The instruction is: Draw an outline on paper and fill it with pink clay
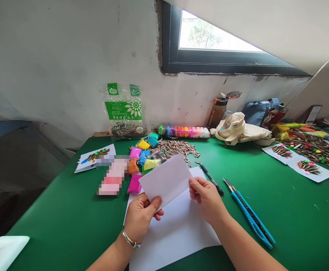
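Note:
A small white sheet of paper [166,180] is held up and tilted between my two hands. My left hand [141,214] pinches its lower left corner, thumb on top. My right hand [205,195] grips its right edge between thumb and fingers. Under them a larger white sheet [178,237] lies on the green table [302,214]. To the right of my right hand are a black pen [211,177] and a blue utility knife [249,214] with its blade showing. Beyond the held paper sit packets of coloured clay [135,184] and a pile of sunflower seeds [175,148].
A clear and green bag of seeds [127,116] leans on the wall, beside a row of coloured clay [185,131]. Decorated cards lie left [95,156] and right [312,169]. A brown bottle [217,113] and a cloth bag [237,130] stand at the back. A white device [5,252] sits front left.

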Tool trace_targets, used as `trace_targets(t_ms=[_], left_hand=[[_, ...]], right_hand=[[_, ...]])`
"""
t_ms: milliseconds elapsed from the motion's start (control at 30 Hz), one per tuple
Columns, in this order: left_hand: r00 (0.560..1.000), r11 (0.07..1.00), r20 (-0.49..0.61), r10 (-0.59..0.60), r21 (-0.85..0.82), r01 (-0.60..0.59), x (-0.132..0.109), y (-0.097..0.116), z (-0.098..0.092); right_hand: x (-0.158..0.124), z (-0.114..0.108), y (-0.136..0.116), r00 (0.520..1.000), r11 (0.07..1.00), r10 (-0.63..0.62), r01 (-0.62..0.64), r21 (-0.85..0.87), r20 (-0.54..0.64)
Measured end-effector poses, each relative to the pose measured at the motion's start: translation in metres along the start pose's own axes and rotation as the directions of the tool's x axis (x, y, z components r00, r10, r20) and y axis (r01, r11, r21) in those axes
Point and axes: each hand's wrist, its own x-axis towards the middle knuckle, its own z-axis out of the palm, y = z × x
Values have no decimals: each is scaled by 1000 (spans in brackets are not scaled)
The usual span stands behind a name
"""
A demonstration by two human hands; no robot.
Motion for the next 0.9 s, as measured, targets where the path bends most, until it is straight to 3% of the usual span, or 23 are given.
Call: trace_targets(t_ms=[133, 200, 467, 667, 900], left_hand=[[1000, 1000, 20, -11, 5, 11, 3, -4, -4], [997, 999, 73, -14, -28, 16, 5, -6, -5], [970, 972, 190, -153, -150, 182, 6, -10, -3], [972, 981, 186, -146, -97, 166, 8, -13, -6], [975, 992, 194, -109, 80, 95, 5, -7, -3]], right_hand=[[-6, 6, 5, 965, 972, 234, -231, -39, 122], [-9, 10, 10, 947, 959, 270, -250, -130, 174], [-15, 19, 20, 968, 976, 187, -163, -146, 167], [-20, 29, 28, 968, 974, 156, -118, -192, 197], [-20, 24, 22, 986, 954, 107, -67, -292, 125]])
